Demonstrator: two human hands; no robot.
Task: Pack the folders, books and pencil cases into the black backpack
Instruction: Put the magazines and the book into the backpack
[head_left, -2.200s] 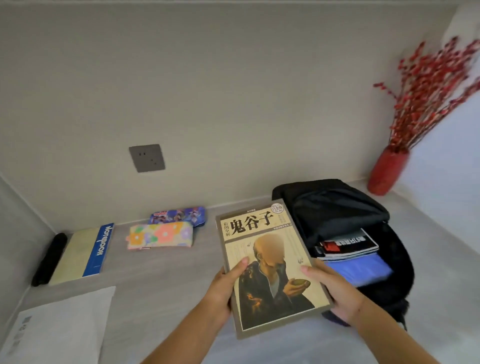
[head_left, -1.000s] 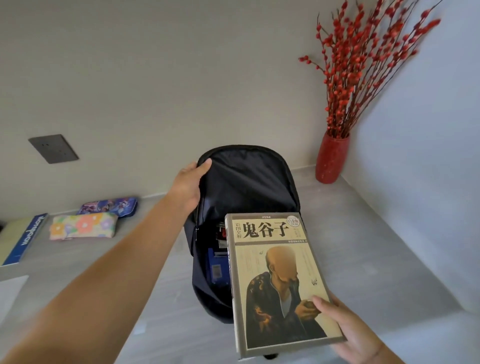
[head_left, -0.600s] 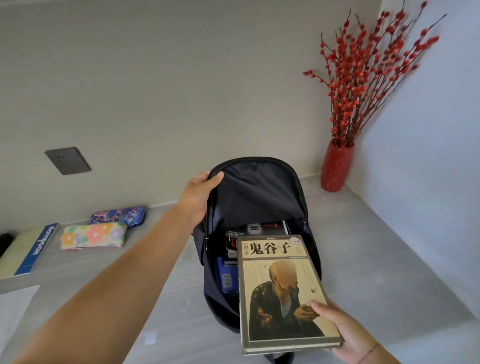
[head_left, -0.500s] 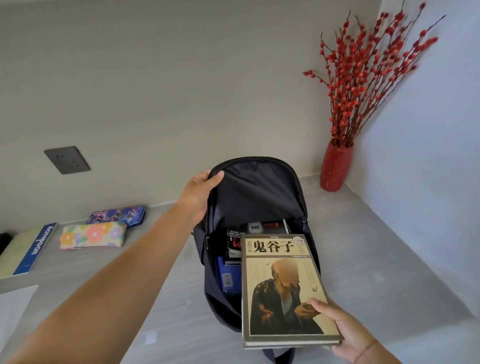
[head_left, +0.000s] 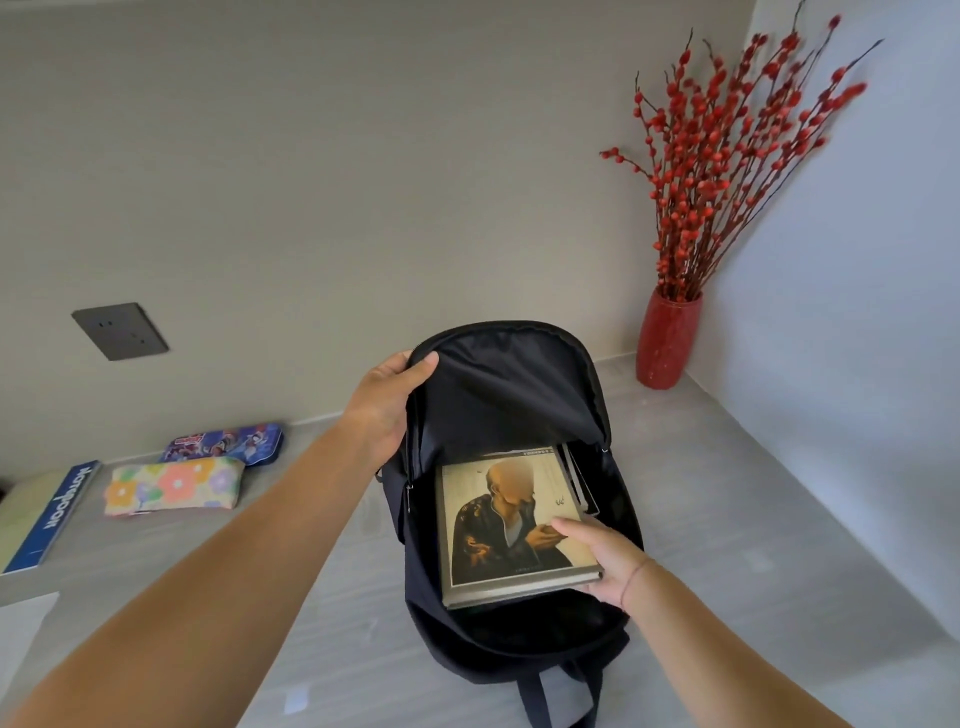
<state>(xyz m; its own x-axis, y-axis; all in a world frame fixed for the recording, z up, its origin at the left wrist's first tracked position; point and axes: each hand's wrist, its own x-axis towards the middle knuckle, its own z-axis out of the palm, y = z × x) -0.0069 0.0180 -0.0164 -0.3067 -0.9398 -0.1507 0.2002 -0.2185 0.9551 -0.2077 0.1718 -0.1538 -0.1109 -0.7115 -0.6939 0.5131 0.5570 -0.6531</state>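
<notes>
Book (head_left: 511, 525) halfway into the black backpack (head_left: 519, 395), centre frame, its top edge tucked under the raised flap, with more books showing just behind it. The right hand (head_left: 602, 564) grips the book's lower right corner, thumb on the cover. The left hand (head_left: 387, 400) pinches the flap's upper left edge. Over at the left on the grey table (head_left: 727, 519) are a floral pencil case (head_left: 174, 486), a blue pencil case (head_left: 226, 444) just behind it, and a notebook (head_left: 47, 514) at the frame edge. A red vase (head_left: 667, 340) stands upper right.
</notes>
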